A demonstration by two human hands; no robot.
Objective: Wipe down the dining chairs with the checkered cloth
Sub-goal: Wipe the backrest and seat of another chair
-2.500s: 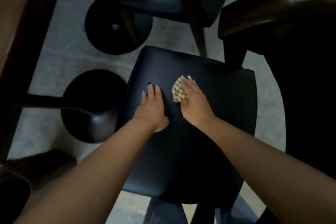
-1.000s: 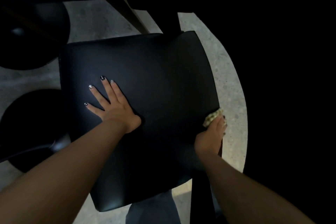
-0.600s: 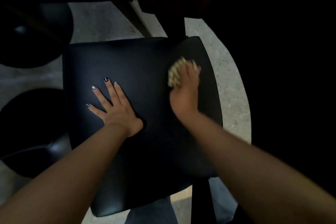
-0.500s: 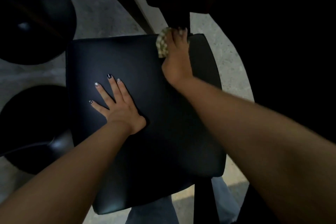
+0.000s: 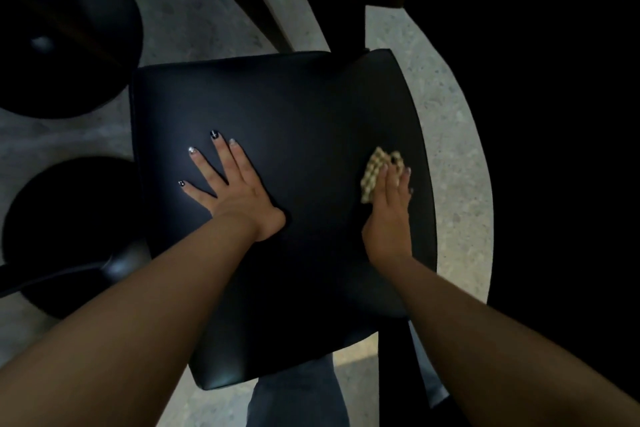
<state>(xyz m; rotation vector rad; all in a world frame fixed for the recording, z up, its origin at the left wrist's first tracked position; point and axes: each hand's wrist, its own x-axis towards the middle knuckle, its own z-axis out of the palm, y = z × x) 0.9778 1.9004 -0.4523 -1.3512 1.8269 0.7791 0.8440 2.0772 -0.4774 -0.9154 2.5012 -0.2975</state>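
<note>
- Chair seat (image 5: 298, 107): dark padded cushion, seen from above, fills the centre of the view. Faint sheen on the surface near the left side and on the near left corner.
- Left hand (image 5: 239, 198): lies flat on the seat, left of centre, palm down. Fingers (image 5: 221, 149) straight and spread, tips pointing away from the person. Holds nothing.
- Right hand (image 5: 388, 218): on the seat close to its right edge, palm down on top of the checkered cloth (image 5: 372, 172). Fingers extended over the cloth and pressing it to the cushion; whether the thumb hooks under the cloth cannot be told.
- Checkered cloth: bunched, pale yellow-and-dark check, on the right part of the seat. It shows past the fingertips and along the hand's left side; the rest is hidden beneath the hand.
- The two hands are well apart, with bare cushion between them.
- Floor (image 5: 453, 156): pale speckled surface, visible right of the seat and at upper left.
- Two round black bases (image 5: 69, 225) stand on the floor left of the seat, one nearer, one farther.
- Person's trouser leg (image 5: 298, 395): grey, below the near edge of the seat.
- Right side of the view is too dark to read.
</note>
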